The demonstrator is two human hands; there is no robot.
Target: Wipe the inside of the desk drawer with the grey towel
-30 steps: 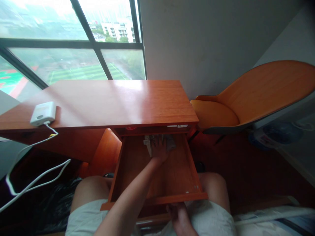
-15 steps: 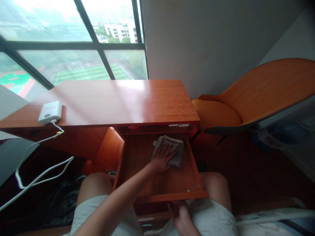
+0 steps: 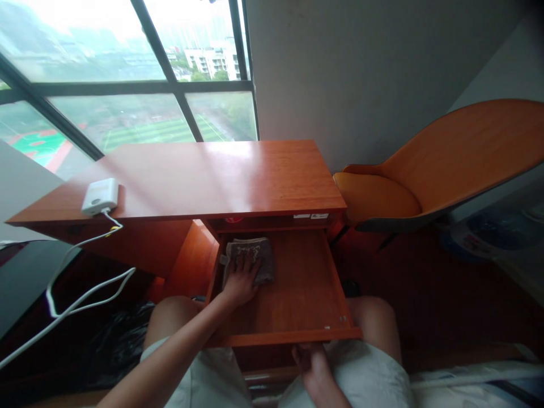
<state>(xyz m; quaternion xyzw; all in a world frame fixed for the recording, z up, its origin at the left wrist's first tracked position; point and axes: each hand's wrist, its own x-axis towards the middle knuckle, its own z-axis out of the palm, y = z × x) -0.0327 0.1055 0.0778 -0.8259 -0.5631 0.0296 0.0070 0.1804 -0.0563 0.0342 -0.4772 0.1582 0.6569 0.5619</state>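
My left hand lies flat with fingers spread on a folded grey cloth, which has light lettering and a small white tag. The cloth rests on the left part of the floor of a pulled-out wooden drawer, and the hand covers its near side. Below the drawer's front edge, my right hand has its fingers curled up against the front board. Its fingertips are partly hidden under that board.
The reddish desk stands over the drawer, carrying a white power adapter with a white cable hanging off the left. An orange chair is at the right. My knees flank the drawer. Windows are behind the desk.
My left hand has slid the folded cloth from the right side of the drawer to its left side. My right hand stays at the drawer front. The view has shifted slightly.
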